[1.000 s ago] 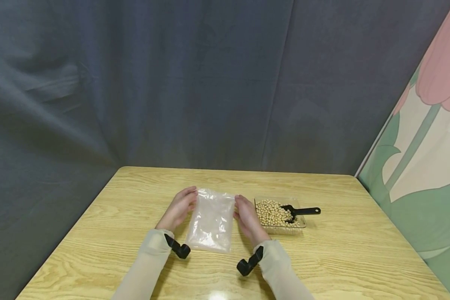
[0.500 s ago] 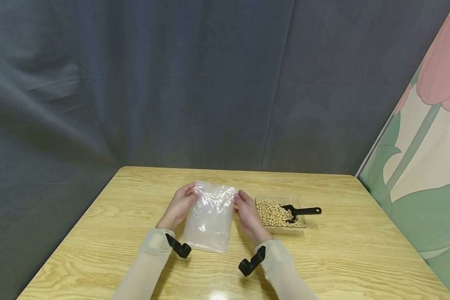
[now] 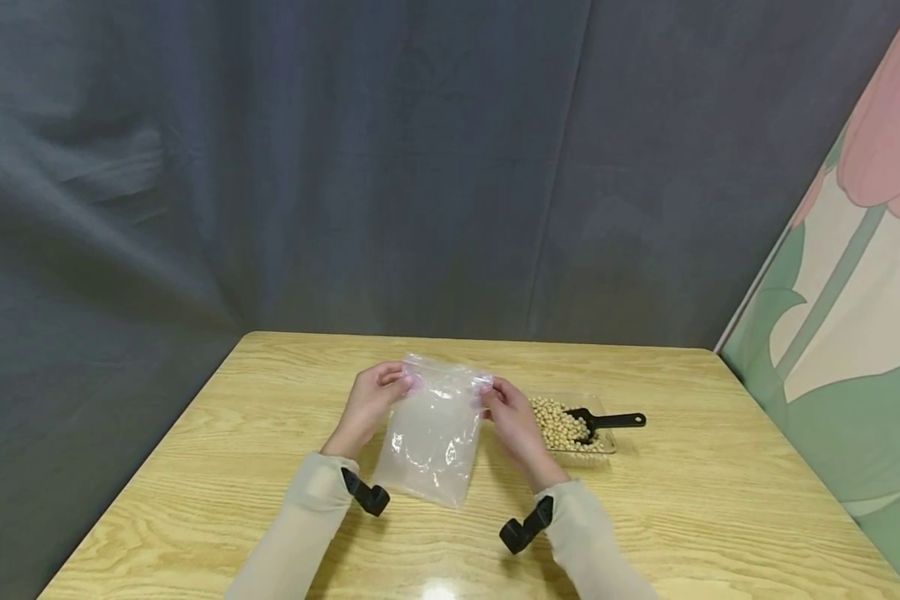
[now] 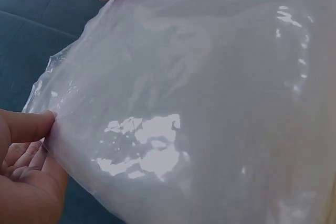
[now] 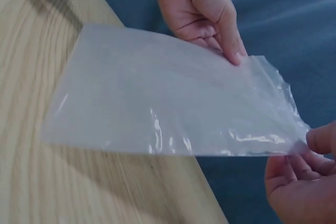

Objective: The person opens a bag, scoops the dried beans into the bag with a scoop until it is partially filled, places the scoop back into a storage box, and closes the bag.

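Observation:
A clear plastic zip bag [image 3: 433, 442] is held up in front, its top edge away from the body and its bottom end low near the table. My left hand [image 3: 367, 407] pinches the bag's upper left edge, thumb on the near face. The upper right edge is pinched by my right hand [image 3: 517, 423]. In the left wrist view the bag [image 4: 226, 93] fills most of the picture, flat and shiny, with the left thumb [image 4: 31, 125] on its edge. The right wrist view shows both hands gripping opposite sides of the bag [image 5: 152, 87] close to its top.
Just right of the right hand stands a clear box [image 3: 603, 446] of pale yellow beans [image 3: 558, 425]. A black scoop [image 3: 618, 421] lies in them, its handle sticking out to the right. Behind the wooden table [image 3: 690, 500] hangs a dark curtain [image 3: 420, 183].
The bag's top has risen and shifted right with both hands. Fingers that lay along its sides now pinch its upper edges, thumbs in front. The box and scoop stay put.

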{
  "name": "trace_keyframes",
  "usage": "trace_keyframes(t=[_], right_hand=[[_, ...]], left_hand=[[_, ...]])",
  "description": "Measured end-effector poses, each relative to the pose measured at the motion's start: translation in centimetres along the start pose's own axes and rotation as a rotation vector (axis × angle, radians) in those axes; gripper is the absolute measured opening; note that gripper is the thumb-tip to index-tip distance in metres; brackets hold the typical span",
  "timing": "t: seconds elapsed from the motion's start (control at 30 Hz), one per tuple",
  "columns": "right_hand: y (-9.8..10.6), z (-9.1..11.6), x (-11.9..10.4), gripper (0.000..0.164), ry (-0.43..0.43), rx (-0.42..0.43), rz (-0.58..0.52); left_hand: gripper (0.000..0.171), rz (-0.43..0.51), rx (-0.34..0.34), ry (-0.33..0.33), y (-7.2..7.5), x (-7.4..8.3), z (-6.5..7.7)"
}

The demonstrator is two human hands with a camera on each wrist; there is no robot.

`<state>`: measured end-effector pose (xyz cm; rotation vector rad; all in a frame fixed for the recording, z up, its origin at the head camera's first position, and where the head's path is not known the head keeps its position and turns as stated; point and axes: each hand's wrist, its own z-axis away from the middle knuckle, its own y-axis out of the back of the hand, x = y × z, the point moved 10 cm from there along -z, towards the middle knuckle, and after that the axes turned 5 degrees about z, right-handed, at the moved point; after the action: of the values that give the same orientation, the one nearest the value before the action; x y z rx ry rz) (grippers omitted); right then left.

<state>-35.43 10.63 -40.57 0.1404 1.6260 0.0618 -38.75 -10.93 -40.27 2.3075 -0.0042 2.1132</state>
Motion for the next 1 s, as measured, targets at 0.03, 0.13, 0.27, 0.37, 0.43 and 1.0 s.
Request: trace_keyframes(t=[0.03,0.13,0.27,0.37,0.43,1.0], right_hand=[[0.2,0.1,-0.1,0.030,0.002,0.001,0.009],[1.0,0.3,-0.3,0.028,0.007,0.001,0.034],[1.8,0.7,-0.5,0.027,-0.002,-0.029,0.042],[2.3,1.2,-0.7,0.025,-0.008,-0.054,0.063],[2.6,1.5,-0.7,0.024,-0.013,-0.070,0.069],[3.5,4.3,-1.0,0.036,-0.012,-0.272,0.109]], left_hand=[[0.031,-0.012,-0.006,-0.011,-0.1,0.3,0.1],[0.027,-0.044,-0.027,-0.048,-0.6,1.2,0.4],[0.023,-0.094,-0.051,-0.090,-1.2,2.2,0.6],[0.023,-0.107,-0.067,-0.110,-1.7,2.9,0.7],[0.023,-0.116,-0.073,-0.121,-1.9,3.3,0.8],[0.023,-0.253,-0.243,-0.205,-4.9,5.8,1.2]])
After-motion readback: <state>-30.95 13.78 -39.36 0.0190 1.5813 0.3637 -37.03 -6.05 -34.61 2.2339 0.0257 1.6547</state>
